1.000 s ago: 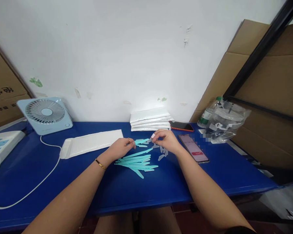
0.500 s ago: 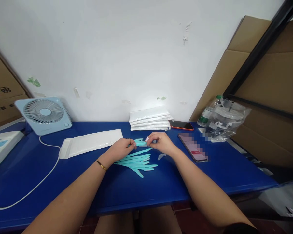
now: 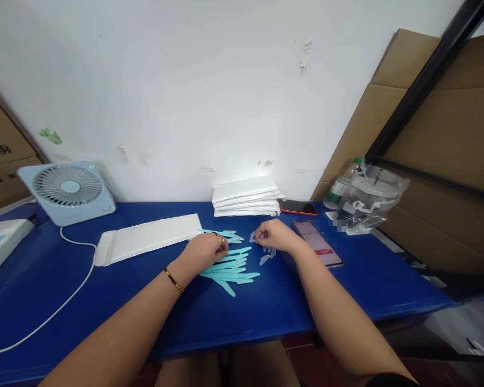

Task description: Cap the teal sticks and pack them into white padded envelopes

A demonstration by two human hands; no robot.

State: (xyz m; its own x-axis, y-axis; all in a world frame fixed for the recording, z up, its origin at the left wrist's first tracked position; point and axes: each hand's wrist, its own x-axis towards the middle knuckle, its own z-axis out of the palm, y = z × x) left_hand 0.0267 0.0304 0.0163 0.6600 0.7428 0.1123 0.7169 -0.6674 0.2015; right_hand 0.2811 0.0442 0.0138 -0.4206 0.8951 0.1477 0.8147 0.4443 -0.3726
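Note:
Several turquoise eyebrow razors (image 3: 236, 277) lie fanned out on the blue table, and a smaller group of razors (image 3: 232, 235) lies just behind. My left hand (image 3: 205, 250) is over the handle ends between both groups, its fingers closed on a razor whose blade end points right; the grip itself is partly hidden. To the right, my right hand (image 3: 276, 235) pinches a small clear plastic blade cap (image 3: 253, 236) low over the table. More clear caps (image 3: 265, 259) lie loose under and in front of that hand.
A white padded envelope (image 3: 149, 239) lies at left, near a blue fan (image 3: 70, 188) with a white cable. Behind stand stacked white envelopes (image 3: 246, 196) and a red-edged phone (image 3: 298, 207). Another phone (image 3: 318, 244), a bottle (image 3: 339, 188) and a bagged cup (image 3: 373, 199) are at right.
My right hand has moved right, off the razor it worked on with my left hand, to the clear caps. My left hand has drawn slightly toward me, and razors now lie behind it.

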